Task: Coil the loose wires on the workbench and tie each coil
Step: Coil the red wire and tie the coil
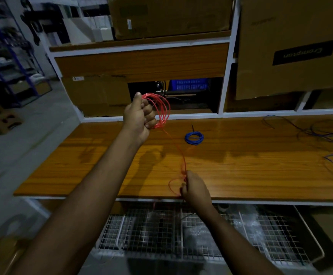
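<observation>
Left hand (139, 116): gripping thin red wire coil (162, 108), centre frame.
Right hand (195, 187): pinching its trailing strand, lower centre.

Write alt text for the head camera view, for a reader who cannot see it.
A person's left hand holds up a coil of red wire over a wooden workbench, while the right hand pinches its loose tail near the front edge. A finished blue wire coil lies on the bench, with loose wires tangled at far right.
</observation>
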A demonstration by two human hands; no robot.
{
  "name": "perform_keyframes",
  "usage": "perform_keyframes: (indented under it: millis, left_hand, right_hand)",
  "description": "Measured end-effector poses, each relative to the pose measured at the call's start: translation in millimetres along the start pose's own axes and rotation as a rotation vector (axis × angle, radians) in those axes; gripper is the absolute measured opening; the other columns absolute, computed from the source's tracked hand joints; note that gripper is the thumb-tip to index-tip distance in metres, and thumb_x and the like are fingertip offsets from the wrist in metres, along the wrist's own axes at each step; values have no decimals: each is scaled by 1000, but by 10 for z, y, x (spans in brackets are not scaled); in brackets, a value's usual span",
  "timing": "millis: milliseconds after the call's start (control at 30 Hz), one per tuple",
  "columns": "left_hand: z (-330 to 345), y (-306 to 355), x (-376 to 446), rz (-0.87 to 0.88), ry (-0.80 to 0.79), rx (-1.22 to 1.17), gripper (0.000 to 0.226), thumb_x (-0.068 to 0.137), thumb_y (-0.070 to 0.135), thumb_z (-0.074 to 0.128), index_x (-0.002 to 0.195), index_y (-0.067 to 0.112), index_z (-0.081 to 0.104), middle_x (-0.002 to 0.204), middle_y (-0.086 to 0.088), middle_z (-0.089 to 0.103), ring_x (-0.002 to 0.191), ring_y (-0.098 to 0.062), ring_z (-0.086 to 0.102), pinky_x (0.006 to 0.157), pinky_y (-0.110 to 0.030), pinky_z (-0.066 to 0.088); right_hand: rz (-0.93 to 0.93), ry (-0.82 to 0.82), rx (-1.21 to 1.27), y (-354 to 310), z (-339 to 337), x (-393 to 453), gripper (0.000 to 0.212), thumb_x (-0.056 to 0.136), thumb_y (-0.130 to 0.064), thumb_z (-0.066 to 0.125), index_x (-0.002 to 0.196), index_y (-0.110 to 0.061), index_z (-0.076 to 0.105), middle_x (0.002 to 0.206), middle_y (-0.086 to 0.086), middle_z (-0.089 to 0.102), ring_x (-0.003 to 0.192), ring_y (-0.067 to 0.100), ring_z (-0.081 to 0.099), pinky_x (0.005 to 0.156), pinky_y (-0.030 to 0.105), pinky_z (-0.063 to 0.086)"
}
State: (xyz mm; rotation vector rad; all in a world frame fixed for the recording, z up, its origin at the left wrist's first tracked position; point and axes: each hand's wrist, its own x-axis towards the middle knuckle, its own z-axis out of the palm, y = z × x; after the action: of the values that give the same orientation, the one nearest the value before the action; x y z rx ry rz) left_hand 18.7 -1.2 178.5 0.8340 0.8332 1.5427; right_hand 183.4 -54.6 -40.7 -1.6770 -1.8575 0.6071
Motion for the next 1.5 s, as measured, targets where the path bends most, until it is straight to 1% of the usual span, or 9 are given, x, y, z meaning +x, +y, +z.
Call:
perform_keyframes:
  millis: [167,333,567,667,900,1133,1233,1333,1500]
  left_hand:
    - [-98,-54,61,-5,31,9,44,107,40,32,68,22,38,51,8,27,42,-7,20,36,-21,18]
    - [-219,-168,173,-36,102,-6,43,107,41,34,69,21,40,50,8,29,41,-7,22,37,-22,18]
    - [-453,-374,291,-83,240,13,41,106,41,36,69,22,41,51,8,28,39,-7,21,36,-22,16]
    - [-567,-475,290,-113,269,10,43,105,43,37,67,23,41,50,9,28,38,-7,21,35,-21,16]
    - [-582,-563,184,-133,303,7,44,106,40,36,67,22,41,47,8,29,36,-6,21,34,-20,15]
    - [-708,-687,62,-117,342,159,38,106,41,34,78,19,46,54,8,32,40,-6,24,38,-22,18]
    - [-887,-731,28,-140,383,119,36,106,40,35,78,20,45,57,7,31,41,-6,24,39,-22,18]
    - [-998,-718,-9,-145,400,64,38,106,42,36,75,22,45,55,8,31,42,-7,23,40,-22,17]
    - [-1066,-617,-46,-135,351,-14,42,105,43,35,69,24,43,54,9,28,45,-7,21,40,-22,17]
  right_hand:
    - [-86,14,163,75,-214,-44,33,94,-15,65,126,-16,67,99,-3,55,79,-1,49,70,2,38]
    - [-132,71,310,113,-386,-272,37,79,-19,83,112,-26,70,77,-9,68,75,1,66,70,20,55]
    - [-265,154,511,227,-524,-475,15,85,-1,73,94,-13,72,92,-5,72,90,12,69,79,37,58]
    - [-139,8,781,234,-622,-522,10,95,-1,59,96,-8,67,98,6,72,99,22,69,84,39,58]
    - [157,-336,1208,216,-643,-570,17,103,-21,45,98,-13,60,77,8,53,57,17,49,57,31,45]
    - [286,-334,1640,212,-684,-616,35,97,-41,37,103,-13,57,66,4,56,36,3,40,31,14,33]
    - [312,-240,1792,311,-786,-582,50,93,-56,36,104,-17,66,81,11,63,46,9,49,40,19,43]
    - [379,-199,1802,457,-866,-541,72,96,-65,24,100,-14,74,108,21,70,74,24,65,75,38,57]
    - [580,-97,1494,680,-890,-479,71,102,-60,15,107,-14,69,119,19,67,104,30,63,98,46,42]
